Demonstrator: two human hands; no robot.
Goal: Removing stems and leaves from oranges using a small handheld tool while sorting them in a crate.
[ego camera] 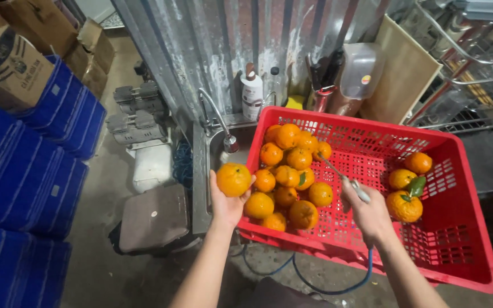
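While the left hand (227, 206) holds up one orange (234, 179), fingers curled beneath it beside the red crate (457, 228), more oranges (288, 179) lie inside. The right hand (369, 214) grips a hose nozzle (356, 188), fingers closed around it, over the crate.

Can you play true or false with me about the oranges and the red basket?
1. The left hand holds an orange. True.
2. The basket is blue. False: it is red.
3. The right hand holds a banana. False: it grips a thin metal nozzle on a blue hose.
4. Most oranges lie in a pile at the basket's left side. True.
5. The basket holds no oranges on its right side. False: a few lie there, one with a green leaf.
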